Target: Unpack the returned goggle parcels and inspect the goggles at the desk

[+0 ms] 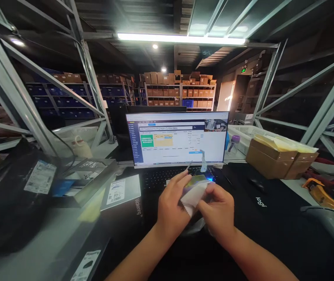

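Observation:
My left hand (171, 201) grips a pair of glasses, its fingers closed around one side. A yellowish, shiny lens (198, 179) shows between my hands, and thin temple arms point up toward the monitor. A white cloth (194, 198) with a zigzag edge is folded over the glasses and covers much of them. My right hand (219, 208) pinches the cloth against the lens area. Below the hands lies a clear, crinkled piece of plastic (197, 225), partly hidden. Behind them are a black keyboard (156, 180) and a lit monitor (178, 136).
Left of the keyboard lies a grey labelled box (122, 191), with another labelled box (87, 267) nearer me. A black bag (11, 199) fills the left side. Cardboard boxes (272, 158), a mouse (256, 184) and a yellow-and-grey scanner (326, 197) are on the right.

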`<state>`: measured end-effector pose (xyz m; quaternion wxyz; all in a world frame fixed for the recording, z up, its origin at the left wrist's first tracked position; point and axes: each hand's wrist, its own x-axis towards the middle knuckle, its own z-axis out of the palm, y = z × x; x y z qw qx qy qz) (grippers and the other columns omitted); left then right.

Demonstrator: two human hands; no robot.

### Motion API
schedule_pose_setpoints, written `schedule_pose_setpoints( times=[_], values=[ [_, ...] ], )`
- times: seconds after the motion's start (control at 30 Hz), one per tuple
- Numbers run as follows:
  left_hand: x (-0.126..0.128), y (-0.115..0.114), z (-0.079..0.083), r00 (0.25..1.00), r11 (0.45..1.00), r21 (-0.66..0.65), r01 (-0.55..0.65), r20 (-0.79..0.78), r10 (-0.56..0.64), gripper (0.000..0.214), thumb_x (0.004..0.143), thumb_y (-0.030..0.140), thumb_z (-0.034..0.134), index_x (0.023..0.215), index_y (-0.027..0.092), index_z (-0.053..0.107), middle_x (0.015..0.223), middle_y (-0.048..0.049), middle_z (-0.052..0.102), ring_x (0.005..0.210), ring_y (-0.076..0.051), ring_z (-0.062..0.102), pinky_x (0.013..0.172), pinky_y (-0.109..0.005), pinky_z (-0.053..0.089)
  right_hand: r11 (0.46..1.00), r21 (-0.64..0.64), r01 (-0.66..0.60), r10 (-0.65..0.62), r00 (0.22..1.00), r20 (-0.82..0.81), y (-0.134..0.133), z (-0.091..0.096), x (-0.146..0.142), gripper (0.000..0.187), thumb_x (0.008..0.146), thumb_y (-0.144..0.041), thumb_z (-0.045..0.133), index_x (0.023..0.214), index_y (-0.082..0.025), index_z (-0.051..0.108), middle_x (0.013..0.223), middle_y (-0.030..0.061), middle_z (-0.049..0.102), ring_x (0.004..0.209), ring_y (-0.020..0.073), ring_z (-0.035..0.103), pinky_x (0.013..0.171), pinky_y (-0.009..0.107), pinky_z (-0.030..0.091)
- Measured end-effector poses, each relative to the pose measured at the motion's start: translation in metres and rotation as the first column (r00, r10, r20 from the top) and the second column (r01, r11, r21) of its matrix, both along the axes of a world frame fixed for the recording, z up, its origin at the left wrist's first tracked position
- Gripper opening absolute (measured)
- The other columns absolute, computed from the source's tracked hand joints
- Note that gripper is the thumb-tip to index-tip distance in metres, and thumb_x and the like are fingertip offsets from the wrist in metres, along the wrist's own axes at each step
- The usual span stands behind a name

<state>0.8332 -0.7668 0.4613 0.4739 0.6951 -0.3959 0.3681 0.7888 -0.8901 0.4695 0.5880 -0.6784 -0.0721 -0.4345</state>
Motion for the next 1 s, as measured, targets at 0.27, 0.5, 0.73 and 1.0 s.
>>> schedule_pose_setpoints(
  times=[0.27, 0.5, 0.73, 1.0],
  values=[
    [0.004, 0.002, 0.001, 0.988, 0.985, 0.088, 0.151, -0.009, -0.151, 0.050, 0.088, 0.019, 0.066, 0.136, 0.027, 0.053, 0.136, -0.0101, 0.059, 0.126, -0.025, 0.057, 0.106, -0.040, 0.049, 0.851, 0.425, -0.310, 0.388, 0.915, -0.110, -0.022, 0.024, -0.001, 0.032, 0.065, -0.028, 0.085, 0.071, -0.023, 0.053, 0.060, -0.0054, 0.059, 0.051, 0.0122, 0.051, 0.050, 0.023, 0.044],
    [0.003, 0.002, 0.002, 0.990, 0.986, 0.091, 0.143, -0.031, -0.140, 0.045, 0.090, 0.018, 0.061, 0.134, 0.024, 0.054, 0.136, -0.0112, 0.059, 0.127, -0.025, 0.057, 0.106, -0.040, 0.049, 0.761, 0.554, -0.337, 0.413, 0.910, -0.014, -0.024, 0.022, 0.003, 0.038, 0.065, -0.030, 0.087, 0.071, -0.022, 0.050, 0.062, -0.0062, 0.055, 0.055, 0.0107, 0.050, 0.054, 0.021, 0.043],
    [0.004, 0.003, 0.005, 0.995, 0.998, 0.023, 0.060, -0.080, -0.058, 0.053, 0.080, 0.004, 0.056, 0.129, 0.025, 0.058, 0.132, -0.0049, 0.063, 0.124, -0.021, 0.058, 0.109, -0.038, 0.046, 0.748, 0.548, -0.375, 0.460, 0.888, -0.019, -0.037, 0.024, 0.007, 0.037, 0.062, -0.021, 0.087, 0.071, -0.020, 0.052, 0.065, -0.0063, 0.057, 0.055, 0.0078, 0.047, 0.051, 0.017, 0.039],
    [0.008, 0.008, 0.007, 0.972, 0.999, -0.012, 0.047, -0.229, -0.049, 0.053, 0.078, 0.005, 0.056, 0.127, 0.026, 0.060, 0.127, -0.0029, 0.065, 0.119, -0.020, 0.061, 0.105, -0.035, 0.050, 0.919, 0.211, -0.334, 0.383, 0.886, -0.263, -0.044, 0.027, -0.003, 0.024, 0.059, -0.006, 0.071, 0.064, -0.018, 0.051, 0.061, -0.0052, 0.058, 0.056, 0.0088, 0.049, 0.052, 0.018, 0.040]
  ],
)
